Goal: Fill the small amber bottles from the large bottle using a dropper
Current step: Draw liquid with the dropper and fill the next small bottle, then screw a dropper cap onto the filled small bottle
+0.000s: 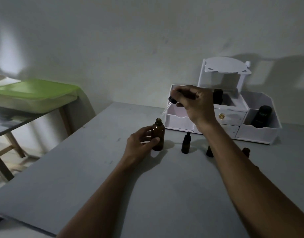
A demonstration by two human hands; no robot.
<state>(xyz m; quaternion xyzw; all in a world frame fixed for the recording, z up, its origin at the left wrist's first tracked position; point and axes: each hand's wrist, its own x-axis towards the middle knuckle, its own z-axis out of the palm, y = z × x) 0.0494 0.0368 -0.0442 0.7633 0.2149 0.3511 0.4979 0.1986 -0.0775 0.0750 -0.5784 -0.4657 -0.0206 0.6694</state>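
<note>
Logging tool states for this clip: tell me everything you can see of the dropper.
The dropper has a black collar above a thin clear pipette, glass by its look. The right hand pinches its top, holding it in the air and tilted, tip down and to the left, at or just above the open mouth of the large amber bottle, which the left hand holds. Whether there is liquid inside cannot be told.

Open upright large bottle [158, 138], tilted dropper [165, 110] at mouth, small bottles [186, 143] beside

Single head-worn view, facing forward and down, close over table [79, 169]
</note>
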